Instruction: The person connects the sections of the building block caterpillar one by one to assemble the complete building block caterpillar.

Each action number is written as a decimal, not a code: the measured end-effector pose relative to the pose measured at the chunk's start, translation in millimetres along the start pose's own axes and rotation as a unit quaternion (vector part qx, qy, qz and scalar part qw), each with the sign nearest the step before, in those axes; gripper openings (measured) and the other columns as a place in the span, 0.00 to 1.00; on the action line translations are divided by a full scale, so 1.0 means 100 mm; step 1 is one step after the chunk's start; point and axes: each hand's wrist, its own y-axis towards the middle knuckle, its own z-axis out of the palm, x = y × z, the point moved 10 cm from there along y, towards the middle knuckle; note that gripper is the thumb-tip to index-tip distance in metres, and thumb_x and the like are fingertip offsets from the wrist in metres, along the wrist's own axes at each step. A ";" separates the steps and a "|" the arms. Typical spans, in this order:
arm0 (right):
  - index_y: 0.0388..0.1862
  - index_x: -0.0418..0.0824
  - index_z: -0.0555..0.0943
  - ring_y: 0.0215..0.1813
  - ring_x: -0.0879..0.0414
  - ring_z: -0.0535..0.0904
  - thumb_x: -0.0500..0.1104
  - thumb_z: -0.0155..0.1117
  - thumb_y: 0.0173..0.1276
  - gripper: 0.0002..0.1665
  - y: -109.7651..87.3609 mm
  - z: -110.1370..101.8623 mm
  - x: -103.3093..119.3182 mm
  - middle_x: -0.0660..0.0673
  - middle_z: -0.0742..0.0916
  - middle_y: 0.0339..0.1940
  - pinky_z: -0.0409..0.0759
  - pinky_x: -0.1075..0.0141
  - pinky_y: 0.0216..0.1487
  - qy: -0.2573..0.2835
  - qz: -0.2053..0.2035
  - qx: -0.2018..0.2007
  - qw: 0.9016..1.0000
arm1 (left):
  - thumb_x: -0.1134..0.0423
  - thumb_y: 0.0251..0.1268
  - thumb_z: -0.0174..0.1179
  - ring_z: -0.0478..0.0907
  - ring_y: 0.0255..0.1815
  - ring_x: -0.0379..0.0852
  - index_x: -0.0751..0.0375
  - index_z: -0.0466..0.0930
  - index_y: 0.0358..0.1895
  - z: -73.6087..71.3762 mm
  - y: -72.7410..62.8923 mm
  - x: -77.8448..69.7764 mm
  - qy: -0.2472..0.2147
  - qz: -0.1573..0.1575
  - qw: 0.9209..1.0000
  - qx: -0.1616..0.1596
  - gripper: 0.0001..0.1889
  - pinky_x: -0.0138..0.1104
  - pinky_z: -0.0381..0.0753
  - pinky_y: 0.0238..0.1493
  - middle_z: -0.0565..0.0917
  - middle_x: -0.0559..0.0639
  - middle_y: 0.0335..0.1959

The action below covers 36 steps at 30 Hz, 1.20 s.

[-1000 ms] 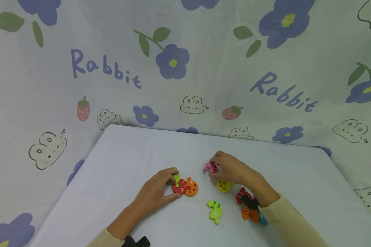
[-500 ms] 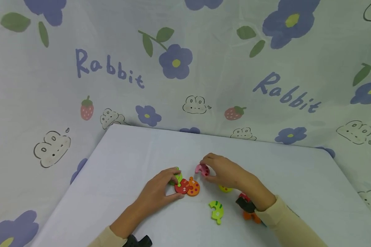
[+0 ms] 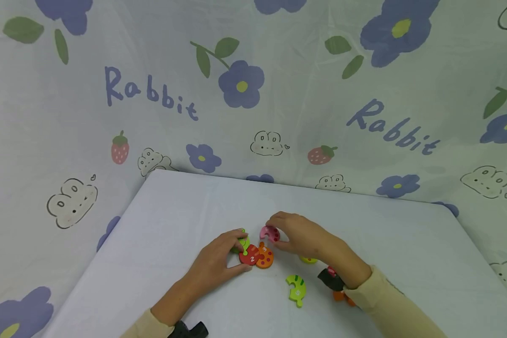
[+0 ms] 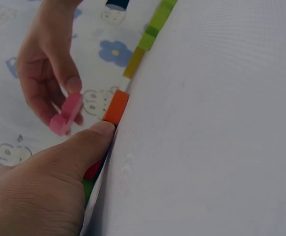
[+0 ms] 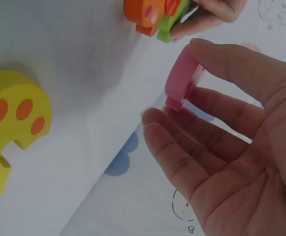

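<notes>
My right hand (image 3: pixel 302 234) pinches a pink curved puzzle piece (image 3: pixel 270 233) with darker spots between thumb and fingers. In the right wrist view this pink piece (image 5: pixel 183 76) is held on edge. Just left of it, three pieces lie joined on the table: a green one (image 3: pixel 245 243), a red one (image 3: pixel 248 256) numbered 2 and an orange spotted one (image 3: pixel 265 257). My left hand (image 3: pixel 213 258) grips that row, fingers over the green piece and thumb at the red piece's lower edge. Part of the green piece is hidden under the fingers.
A light green striped piece (image 3: pixel 296 290) lies nearer the table's front. Beneath the right forearm are a yellow spotted piece (image 3: pixel 308 259), a partly hidden red piece (image 3: pixel 331 271) and orange pieces (image 3: pixel 339 295). The white table (image 3: pixel 186 202) ends at a patterned cloth backdrop.
My right hand has moved left with the pink piece, bringing it close above the orange piece. The left hand has kept its hold on the joined row.
</notes>
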 end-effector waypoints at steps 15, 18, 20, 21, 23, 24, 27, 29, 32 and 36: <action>0.64 0.43 0.83 0.62 0.53 0.82 0.48 0.78 0.68 0.28 0.06 0.11 0.11 0.48 0.86 0.60 0.83 0.57 0.63 -0.005 -0.009 0.007 1.000 | 0.46 0.56 0.80 0.68 0.76 0.41 0.49 0.78 0.45 0.01 0.00 0.00 0.002 0.006 1.000 -0.004 0.22 0.40 0.72 0.72 0.78 0.43 0.70; 0.65 0.43 0.83 0.63 0.52 0.81 0.48 0.78 0.68 0.29 0.07 0.13 0.12 0.47 0.86 0.61 0.83 0.57 0.63 -0.007 -0.008 0.012 1.000 | 0.46 0.57 0.80 0.68 0.76 0.41 0.49 0.78 0.45 0.01 0.00 0.01 0.001 0.006 1.000 -0.003 0.22 0.40 0.72 0.73 0.78 0.43 0.70; 0.65 0.43 0.83 0.64 0.52 0.81 0.48 0.79 0.67 0.30 0.08 0.14 0.12 0.47 0.86 0.62 0.83 0.57 0.63 -0.009 -0.008 0.014 1.000 | 0.46 0.57 0.79 0.68 0.76 0.41 0.48 0.78 0.44 0.01 0.00 0.01 0.001 0.007 1.000 -0.004 0.22 0.40 0.71 0.73 0.78 0.43 0.70; 0.65 0.43 0.83 0.64 0.52 0.81 0.47 0.79 0.67 0.30 0.08 0.15 0.12 0.47 0.86 0.62 0.83 0.57 0.63 -0.010 -0.009 0.014 1.000 | 0.47 0.57 0.79 0.68 0.76 0.41 0.48 0.77 0.44 0.01 0.00 0.01 0.000 0.008 1.000 -0.004 0.21 0.40 0.71 0.73 0.78 0.43 0.70; 0.65 0.43 0.83 0.64 0.52 0.81 0.47 0.79 0.67 0.30 0.10 0.16 0.12 0.47 0.86 0.62 0.83 0.58 0.63 -0.014 -0.011 0.016 1.000 | 0.47 0.58 0.79 0.68 0.76 0.42 0.48 0.77 0.44 0.00 0.00 0.01 -0.003 0.009 1.000 -0.005 0.21 0.40 0.71 0.73 0.78 0.44 0.70; 0.66 0.43 0.83 0.64 0.52 0.81 0.47 0.79 0.67 0.30 0.11 0.17 0.12 0.47 0.86 0.62 0.83 0.58 0.63 -0.016 -0.012 0.016 1.000 | 0.47 0.58 0.79 0.68 0.76 0.42 0.48 0.78 0.44 0.00 0.00 0.01 -0.004 0.010 1.000 -0.006 0.21 0.40 0.71 0.73 0.78 0.44 0.69; 0.66 0.43 0.83 0.65 0.51 0.81 0.47 0.78 0.67 0.29 0.14 0.20 0.12 0.47 0.85 0.63 0.82 0.57 0.64 -0.023 -0.018 0.019 0.999 | 0.47 0.58 0.79 0.68 0.76 0.42 0.48 0.77 0.44 0.00 0.00 0.01 -0.003 0.010 1.000 -0.005 0.21 0.40 0.71 0.73 0.78 0.44 0.70; 0.66 0.43 0.83 0.66 0.51 0.80 0.47 0.78 0.68 0.29 0.15 0.22 0.11 0.47 0.85 0.64 0.82 0.56 0.64 -0.026 -0.021 0.020 0.999 | 0.46 0.58 0.79 0.68 0.76 0.41 0.48 0.77 0.44 0.01 0.00 0.02 -0.002 0.009 1.000 -0.003 0.21 0.40 0.71 0.73 0.78 0.43 0.70; 0.66 0.45 0.84 0.67 0.50 0.80 0.47 0.77 0.68 0.28 0.16 0.23 0.11 0.47 0.85 0.64 0.82 0.54 0.64 -0.033 -0.028 0.020 0.999 | 0.46 0.58 0.79 0.68 0.76 0.40 0.47 0.77 0.44 0.02 0.00 0.03 0.001 0.007 1.000 -0.001 0.21 0.39 0.70 0.73 0.78 0.42 0.70; 0.65 0.46 0.85 0.67 0.50 0.80 0.47 0.78 0.68 0.28 0.17 0.25 0.12 0.47 0.85 0.64 0.82 0.54 0.64 -0.040 -0.033 0.023 0.998 | 0.46 0.58 0.79 0.68 0.76 0.40 0.47 0.77 0.45 0.02 -0.01 0.03 0.002 0.009 1.000 -0.002 0.21 0.39 0.70 0.74 0.78 0.41 0.70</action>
